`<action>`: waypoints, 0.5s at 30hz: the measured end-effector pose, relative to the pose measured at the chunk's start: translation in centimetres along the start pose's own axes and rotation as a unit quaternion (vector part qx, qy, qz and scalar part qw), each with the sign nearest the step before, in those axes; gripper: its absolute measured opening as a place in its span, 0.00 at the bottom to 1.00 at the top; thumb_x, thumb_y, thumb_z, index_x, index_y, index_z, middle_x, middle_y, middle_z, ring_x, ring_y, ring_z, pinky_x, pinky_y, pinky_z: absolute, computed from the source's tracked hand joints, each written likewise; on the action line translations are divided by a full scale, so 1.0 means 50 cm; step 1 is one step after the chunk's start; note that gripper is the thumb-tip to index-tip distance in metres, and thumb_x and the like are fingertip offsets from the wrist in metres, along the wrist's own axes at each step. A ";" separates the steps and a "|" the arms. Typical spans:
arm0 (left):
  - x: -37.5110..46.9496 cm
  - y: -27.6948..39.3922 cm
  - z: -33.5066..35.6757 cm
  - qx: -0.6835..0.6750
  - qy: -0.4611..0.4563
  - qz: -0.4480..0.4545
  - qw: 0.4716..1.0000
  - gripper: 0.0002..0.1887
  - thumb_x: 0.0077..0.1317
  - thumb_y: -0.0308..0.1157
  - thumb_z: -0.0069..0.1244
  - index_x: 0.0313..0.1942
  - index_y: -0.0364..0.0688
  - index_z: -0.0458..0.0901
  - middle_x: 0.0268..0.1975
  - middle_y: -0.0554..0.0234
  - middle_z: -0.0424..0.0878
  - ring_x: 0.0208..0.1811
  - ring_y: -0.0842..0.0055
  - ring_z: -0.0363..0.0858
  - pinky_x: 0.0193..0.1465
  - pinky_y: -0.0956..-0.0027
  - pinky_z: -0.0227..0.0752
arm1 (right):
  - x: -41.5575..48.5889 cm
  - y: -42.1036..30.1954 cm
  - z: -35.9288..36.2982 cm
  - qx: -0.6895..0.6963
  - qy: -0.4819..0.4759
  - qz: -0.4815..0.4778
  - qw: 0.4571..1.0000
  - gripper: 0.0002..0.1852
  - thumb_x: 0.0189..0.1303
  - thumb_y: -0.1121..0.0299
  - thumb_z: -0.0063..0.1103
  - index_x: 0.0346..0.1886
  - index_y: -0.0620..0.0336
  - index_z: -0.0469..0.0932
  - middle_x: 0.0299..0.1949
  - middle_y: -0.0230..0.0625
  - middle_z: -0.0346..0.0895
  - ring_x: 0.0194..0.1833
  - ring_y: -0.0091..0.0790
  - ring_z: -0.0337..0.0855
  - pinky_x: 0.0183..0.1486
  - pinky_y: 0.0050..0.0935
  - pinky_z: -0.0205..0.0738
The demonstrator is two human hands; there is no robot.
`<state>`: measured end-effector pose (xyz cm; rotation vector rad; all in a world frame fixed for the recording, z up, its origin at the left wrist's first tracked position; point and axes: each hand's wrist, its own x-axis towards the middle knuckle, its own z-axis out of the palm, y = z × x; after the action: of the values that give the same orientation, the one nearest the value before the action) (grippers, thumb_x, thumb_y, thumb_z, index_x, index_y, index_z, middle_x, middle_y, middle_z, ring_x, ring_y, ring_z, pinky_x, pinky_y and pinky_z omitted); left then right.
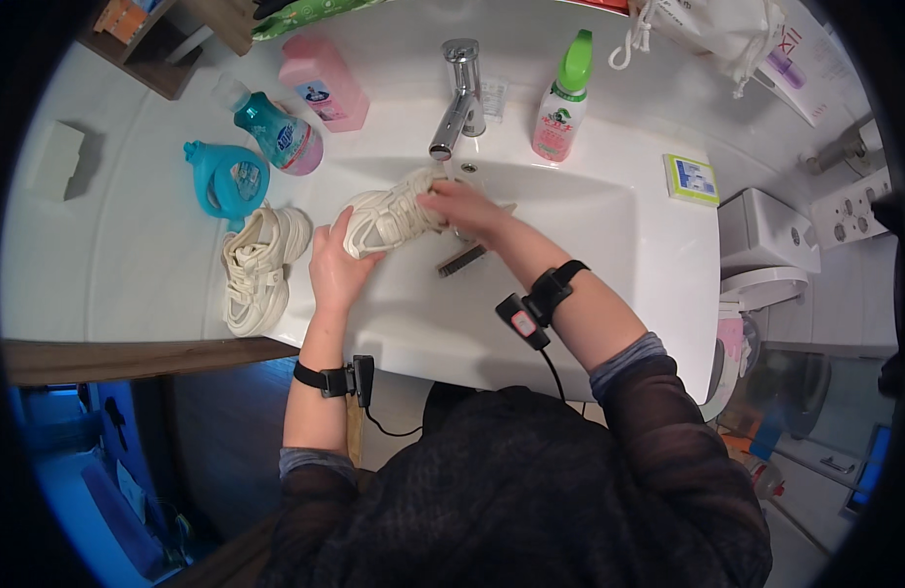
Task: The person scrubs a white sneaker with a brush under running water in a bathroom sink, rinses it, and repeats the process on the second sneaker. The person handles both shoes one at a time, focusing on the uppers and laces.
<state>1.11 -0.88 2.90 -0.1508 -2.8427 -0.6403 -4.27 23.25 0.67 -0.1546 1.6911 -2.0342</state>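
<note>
A cream lace-up sneaker (390,217) is held over the white sink basin, just below the chrome faucet (460,95), from which a thin stream of water seems to run. My left hand (340,264) grips one end of the shoe from the lower left. At the other end, my right hand (463,209) is closed on the shoe's upper near its opening; its fingertips are partly hidden. Beneath the right hand, a brush with dark bristles (461,260) lies in the basin (570,294). The matching sneaker (257,272) rests on the counter at the left.
Left of the faucet stand a pink bottle (327,84), a teal-and-pink bottle (280,136) and a blue jug (228,180). A green-capped spray bottle (563,103) stands right of it. A yellow-green packet (691,179) lies at the counter's right edge. A cable (552,371) hangs from my right forearm's strap.
</note>
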 end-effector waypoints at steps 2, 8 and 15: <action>0.003 -0.025 0.016 -0.097 -0.012 -0.057 0.994 0.41 0.44 0.33 0.73 0.63 0.39 0.76 0.49 0.53 0.84 0.49 0.63 0.84 0.52 0.65 0.78 | -0.006 -0.003 -0.046 -0.055 0.051 -0.003 0.997 0.23 0.68 0.55 0.60 0.58 0.62 0.77 0.46 0.30 0.80 0.42 0.23 0.77 0.44 0.23 0.71; -0.015 -0.061 0.064 -0.447 -0.107 -0.239 0.855 0.32 0.55 0.30 0.69 0.60 0.32 0.78 0.48 0.58 0.87 0.47 0.76 0.85 0.49 0.71 0.78 | -0.033 0.022 -0.120 -0.269 0.169 -0.044 0.947 0.39 0.57 0.47 0.69 0.67 0.60 0.70 0.54 0.46 0.80 0.54 0.41 0.80 0.59 0.33 0.72; 0.002 -0.022 -0.032 -0.497 -0.217 -0.297 0.786 0.22 0.64 0.34 0.63 0.56 0.37 0.79 0.38 0.69 0.84 0.29 0.89 0.77 0.23 0.82 0.62 | -0.024 0.059 -0.065 -0.186 0.214 -0.166 0.945 0.47 0.43 0.47 0.81 0.66 0.58 0.68 0.54 0.49 0.79 0.58 0.46 0.79 0.60 0.35 0.72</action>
<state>1.16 -2.54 3.89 0.5290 -2.5286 -2.4652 -3.62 26.34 -2.59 -0.1334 2.4631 -2.0616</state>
